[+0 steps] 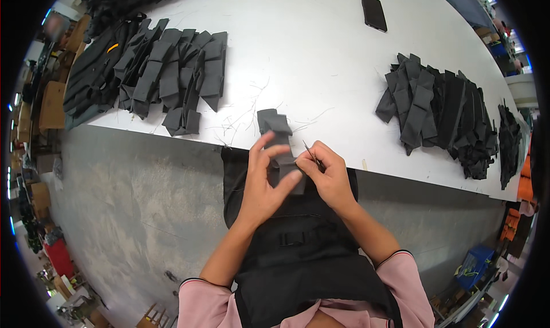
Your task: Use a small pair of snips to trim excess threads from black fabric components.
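Observation:
A folded dark grey fabric strip (275, 122) lies across the table's near edge, its lower end hanging over my lap. My left hand (264, 182) is open over the strip's left side, fingers spread and thumb stretched across it; whether it presses on the cloth I cannot tell. My right hand (327, 176) is closed around small dark thread snips (309, 150), their tip pointing up and away from me. Its thumb and fingertip meet at the strip's right edge. Part of the snips is hidden inside the fingers.
Piles of similar grey strips lie at the table's left (169, 70) and right (424, 104). Beside the left pile are black fabric pieces (94, 79). A black phone (373, 13) rests at the far side. Loose thread ends (235, 122) are scattered on the white table (298, 53).

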The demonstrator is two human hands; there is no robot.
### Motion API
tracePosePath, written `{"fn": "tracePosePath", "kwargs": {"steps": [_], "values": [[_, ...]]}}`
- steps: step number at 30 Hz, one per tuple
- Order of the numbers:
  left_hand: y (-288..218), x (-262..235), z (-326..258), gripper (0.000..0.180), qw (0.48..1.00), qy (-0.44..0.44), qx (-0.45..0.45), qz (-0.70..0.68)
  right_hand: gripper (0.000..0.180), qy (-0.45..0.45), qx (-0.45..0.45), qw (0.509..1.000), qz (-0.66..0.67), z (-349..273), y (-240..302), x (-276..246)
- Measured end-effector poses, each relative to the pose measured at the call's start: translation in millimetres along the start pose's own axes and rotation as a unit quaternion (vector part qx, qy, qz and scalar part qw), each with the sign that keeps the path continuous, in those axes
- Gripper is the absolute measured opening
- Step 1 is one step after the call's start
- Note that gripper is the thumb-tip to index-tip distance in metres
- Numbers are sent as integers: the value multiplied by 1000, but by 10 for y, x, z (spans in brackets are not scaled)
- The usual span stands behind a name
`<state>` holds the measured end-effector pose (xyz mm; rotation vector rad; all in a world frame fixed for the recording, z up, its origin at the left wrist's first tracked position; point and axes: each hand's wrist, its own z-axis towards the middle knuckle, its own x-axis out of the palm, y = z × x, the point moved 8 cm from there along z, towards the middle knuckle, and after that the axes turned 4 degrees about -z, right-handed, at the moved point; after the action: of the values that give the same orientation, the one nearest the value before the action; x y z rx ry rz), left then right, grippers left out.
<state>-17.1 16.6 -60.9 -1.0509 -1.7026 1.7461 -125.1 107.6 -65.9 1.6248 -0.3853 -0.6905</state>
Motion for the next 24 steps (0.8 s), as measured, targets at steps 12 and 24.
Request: {"fn": "tracePosePath", "kwargs": {"steps": [12, 24], "values": [[326, -41, -42, 12, 958, -87, -147, -230, 24, -107, -145, 960, -213, -242, 424, -239], [223, -3, -90, 14, 962, -92, -129, -224, 24, -120, -263, 908, -304, -311, 575, -145]]}}
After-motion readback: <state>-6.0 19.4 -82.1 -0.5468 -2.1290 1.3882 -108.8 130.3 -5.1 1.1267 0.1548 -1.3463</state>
